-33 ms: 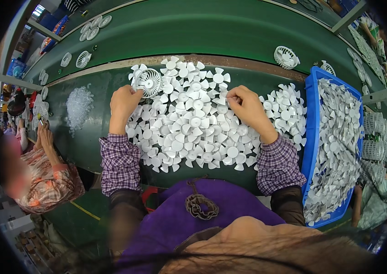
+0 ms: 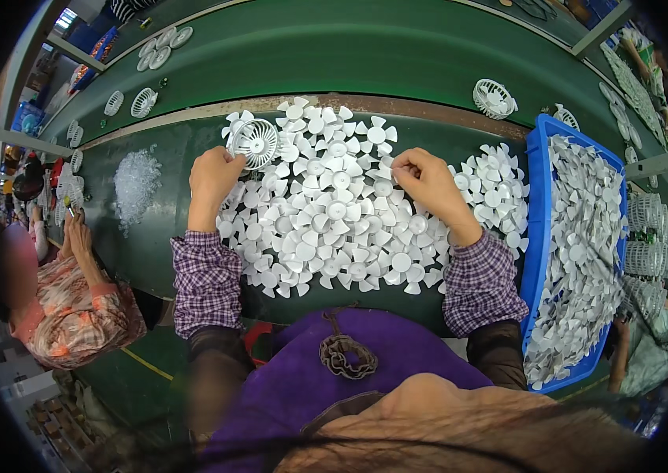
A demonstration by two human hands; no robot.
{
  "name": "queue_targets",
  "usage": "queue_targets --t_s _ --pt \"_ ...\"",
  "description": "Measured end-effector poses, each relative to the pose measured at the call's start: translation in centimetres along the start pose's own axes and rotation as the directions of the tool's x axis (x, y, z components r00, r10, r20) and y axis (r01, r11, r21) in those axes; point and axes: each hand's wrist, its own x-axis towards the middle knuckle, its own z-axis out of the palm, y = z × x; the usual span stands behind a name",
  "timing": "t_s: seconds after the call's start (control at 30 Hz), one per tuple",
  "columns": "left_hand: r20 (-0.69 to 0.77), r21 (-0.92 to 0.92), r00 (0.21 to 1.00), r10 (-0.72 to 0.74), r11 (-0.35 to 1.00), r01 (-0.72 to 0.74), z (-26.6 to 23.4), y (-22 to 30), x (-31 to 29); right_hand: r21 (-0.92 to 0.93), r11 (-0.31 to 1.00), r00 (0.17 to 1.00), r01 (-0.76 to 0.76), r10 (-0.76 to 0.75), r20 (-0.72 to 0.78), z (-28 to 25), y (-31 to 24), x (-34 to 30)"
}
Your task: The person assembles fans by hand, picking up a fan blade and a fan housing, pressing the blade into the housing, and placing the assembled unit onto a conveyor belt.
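Observation:
My left hand (image 2: 214, 177) grips the near-left rim of a round white slatted fan grille (image 2: 256, 143), tilted with its ribbed face showing. Below and beside it, a wide pile of small white plastic fan blades (image 2: 337, 210) is spread over the green work table. At the pile's right side my right hand (image 2: 426, 180) is closed, thumb and fingertips pinched together among the blades. A white blade edge shows right at the fingertips, but whether it is held cannot be made out.
A blue crate (image 2: 537, 236) full of fan blades stands at the right, beside a smaller blade heap (image 2: 493, 189). Clear plastic bits (image 2: 137, 184) lie at the left. Beyond, a green conveyor belt (image 2: 334, 59) carries white grilles (image 2: 494, 98). A co-worker (image 2: 74, 307) sits at the left.

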Motion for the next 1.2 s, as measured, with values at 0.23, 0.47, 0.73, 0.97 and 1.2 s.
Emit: queue_targets --t_s 0.23,0.47,0.73,0.97,1.2 --pt "-0.093 -0.175 0.996 0.015 0.984 -0.031 -1.0 -0.1 -0.7 0.286 0.916 0.948 -0.280 0.216 0.235 -1.4 0.4 0.6" --pt "-0.007 -0.687 0.999 -0.051 0.726 0.032 -1.8 0.7 -2.2 0.276 0.885 0.920 -0.375 0.320 0.225 -1.9 1.1 1.1" --pt "0.189 -0.946 0.976 0.106 0.285 0.152 -1.3 2.6 -5.1 -0.329 0.935 0.988 -0.130 0.095 -0.121 -2.8 1.6 0.7" --pt "0.355 -0.922 0.889 0.291 -0.046 0.383 0.1 3.5 -6.9 -0.589 0.801 0.956 0.109 -0.247 -0.158 -1.5 0.3 -0.1" --pt "0.400 -0.842 0.823 0.404 -0.193 0.504 1.6 5.1 -7.4 -0.679 0.721 0.954 0.135 -0.281 -0.109 -1.0 1.1 -0.3"
